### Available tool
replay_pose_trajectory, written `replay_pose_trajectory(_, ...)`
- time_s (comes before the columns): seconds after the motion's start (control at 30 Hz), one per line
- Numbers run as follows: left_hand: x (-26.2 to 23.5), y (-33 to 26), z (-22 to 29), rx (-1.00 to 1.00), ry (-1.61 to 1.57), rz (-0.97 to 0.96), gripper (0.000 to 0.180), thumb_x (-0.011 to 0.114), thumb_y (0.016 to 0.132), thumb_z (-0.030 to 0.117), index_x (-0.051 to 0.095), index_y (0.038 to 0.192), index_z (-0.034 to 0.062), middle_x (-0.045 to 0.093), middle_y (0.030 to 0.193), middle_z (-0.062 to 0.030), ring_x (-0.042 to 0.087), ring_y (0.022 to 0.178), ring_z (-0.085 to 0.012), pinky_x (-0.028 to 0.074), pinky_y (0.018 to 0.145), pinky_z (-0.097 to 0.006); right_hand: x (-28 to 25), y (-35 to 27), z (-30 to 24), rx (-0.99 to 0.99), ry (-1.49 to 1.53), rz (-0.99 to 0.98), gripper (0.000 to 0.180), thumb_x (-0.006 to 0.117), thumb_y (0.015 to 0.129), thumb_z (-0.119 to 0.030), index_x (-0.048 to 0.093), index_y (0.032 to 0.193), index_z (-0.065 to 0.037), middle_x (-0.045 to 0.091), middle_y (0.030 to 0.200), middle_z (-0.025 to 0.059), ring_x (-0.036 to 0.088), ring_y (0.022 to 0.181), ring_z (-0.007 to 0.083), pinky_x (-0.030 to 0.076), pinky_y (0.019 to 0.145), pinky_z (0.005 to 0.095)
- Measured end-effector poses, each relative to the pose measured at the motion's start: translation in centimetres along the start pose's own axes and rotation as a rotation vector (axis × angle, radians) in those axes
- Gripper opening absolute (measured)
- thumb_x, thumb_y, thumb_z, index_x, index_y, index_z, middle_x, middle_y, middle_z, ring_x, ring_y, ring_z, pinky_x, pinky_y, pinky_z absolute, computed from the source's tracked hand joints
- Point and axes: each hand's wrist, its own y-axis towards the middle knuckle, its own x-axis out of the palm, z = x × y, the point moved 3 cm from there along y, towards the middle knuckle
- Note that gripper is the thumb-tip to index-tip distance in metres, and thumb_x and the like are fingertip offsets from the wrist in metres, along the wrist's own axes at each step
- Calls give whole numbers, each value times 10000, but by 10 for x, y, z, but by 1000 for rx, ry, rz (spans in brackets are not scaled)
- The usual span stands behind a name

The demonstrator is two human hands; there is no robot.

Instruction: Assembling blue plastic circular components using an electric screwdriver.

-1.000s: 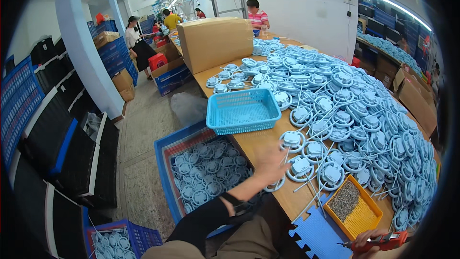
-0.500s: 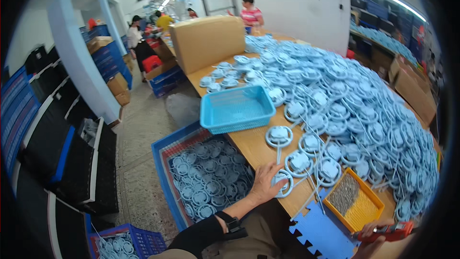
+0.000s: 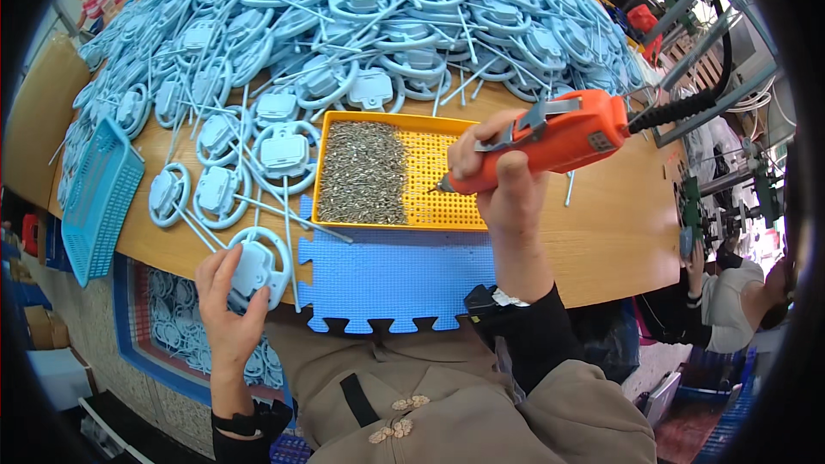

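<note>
My left hand [image 3: 230, 309] grips the rim of a light blue plastic ring part [image 3: 256, 266] with a box-like centre, at the table's near edge beside the mat. My right hand [image 3: 507, 193] is wrapped round a red-orange electric screwdriver [image 3: 571, 133]. Its thin bit points left, over a yellow perforated tray [image 3: 468, 125]. Small metal screws [image 3: 361, 174] fill that tray's left half. In front of the tray lies a blue foam mat [image 3: 395, 279] with a jigsaw edge.
A large heap of similar ring parts [image 3: 361, 0] covers the far table [image 3: 601, 241]. At left stand a light blue basket [image 3: 103, 202] and a cardboard sheet [image 3: 43, 120]. Below is a crate [image 3: 129, 318] of parts. A black cable [image 3: 679, 112] trails right; a co-worker [image 3: 735, 301] sits there.
My view has swung right, toward the screw tray and mat. My left hand has closed on a ring part near the mat. The screwdriver in my right hand is now over the tray.
</note>
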Motion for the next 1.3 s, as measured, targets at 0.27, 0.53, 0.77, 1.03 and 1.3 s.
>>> replay_pose_trajectory(0.27, 35, -7, 78, 94, -67, -79, 594, 723, 621, 46, 583, 1198, 27, 539, 1084, -137, 525, 976, -284, 418, 854, -380, -1, -2, 11, -13, 7, -24, 534, 679, 825, -522, 511, 1002, -47, 539, 683, 62, 512, 603, 163, 425, 574, 305)
replay_pose_trajectory(0.53, 56, -4, 92, 94, 71, -189, 686, 829, 564, 209, 586, 1186, 52, 501, 1036, -128, 483, 939, -320, 374, 835, -439, 2, 2, 18, 16, 20, -13, 507, 674, 833, -515, 501, 969, -58, 540, 685, 63, 520, 612, 162, 430, 580, 308)
replay_pose_trajectory(0.77, 55, 10, 94, 194, 128, -254, 692, 838, 558, 335, 577, 1135, 55, 496, 1079, -125, 454, 991, -326, 343, 875, -453, 5, 0, 16, 28, 17, -32, 516, 685, 826, -510, 500, 976, -53, 546, 689, 66, 522, 611, 168, 433, 581, 309)
replay_pose_trajectory(1.03, 83, 7, 103, 171, 91, -92, 700, 848, 556, 410, 556, 1086, 58, 488, 1075, -119, 453, 990, -314, 318, 886, -433, 32, -8, -33, -41, 82, -47, 602, 678, 770, -557, 501, 992, -25, 535, 670, 54, 531, 583, 160, 431, 496, 287)
replay_pose_trajectory(1.3, 91, 9, 100, 150, 64, -87, 720, 860, 528, 412, 544, 1065, 52, 497, 1089, -117, 456, 1036, -288, 290, 915, -470, 61, -40, -40, 156, -124, -158, 678, 674, 728, -647, 483, 957, -38, 517, 632, 58, 532, 548, 181, 463, 499, 312)
